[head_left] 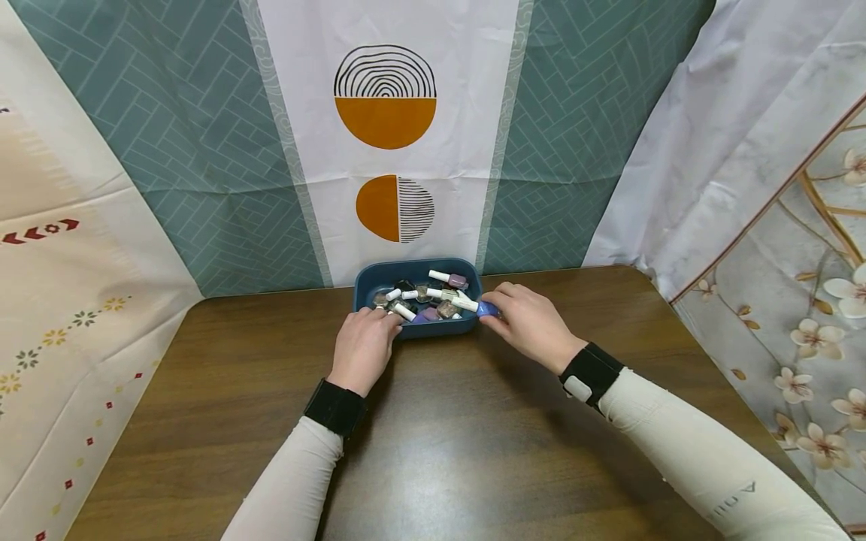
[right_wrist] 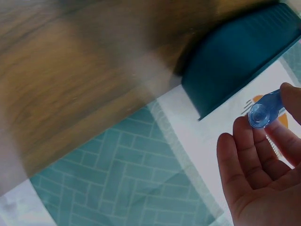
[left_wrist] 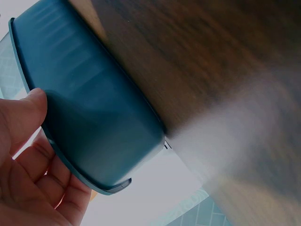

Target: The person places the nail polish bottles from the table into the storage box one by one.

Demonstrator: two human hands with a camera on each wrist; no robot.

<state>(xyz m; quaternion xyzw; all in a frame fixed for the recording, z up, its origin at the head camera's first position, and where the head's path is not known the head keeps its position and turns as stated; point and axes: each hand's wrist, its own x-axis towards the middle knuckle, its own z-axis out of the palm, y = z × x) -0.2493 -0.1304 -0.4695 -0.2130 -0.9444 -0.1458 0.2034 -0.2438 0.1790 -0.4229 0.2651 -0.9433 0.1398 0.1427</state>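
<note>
A dark blue plastic bin (head_left: 438,330) stands at the back of the table, filled with small nail polish bottles. My left hand (head_left: 364,344) grips its near rim toward the left; in the left wrist view the thumb (left_wrist: 36,106) lies on the outer wall and the fingers reach behind the rim. Over the bin's right end, my right hand (head_left: 536,321) pinches a blue nail polish bottle (head_left: 487,309) with a white cap that points left over the bin. The right wrist view shows the glass base of this bottle (right_wrist: 259,115) between thumb and fingers.
Inside the bin, a mauve bottle (head_left: 457,281) leans at the back right, among several white-capped ones. The brown wooden table (head_left: 433,428) extends toward me. Patterned cloths (head_left: 406,161) hang behind the table and along both sides.
</note>
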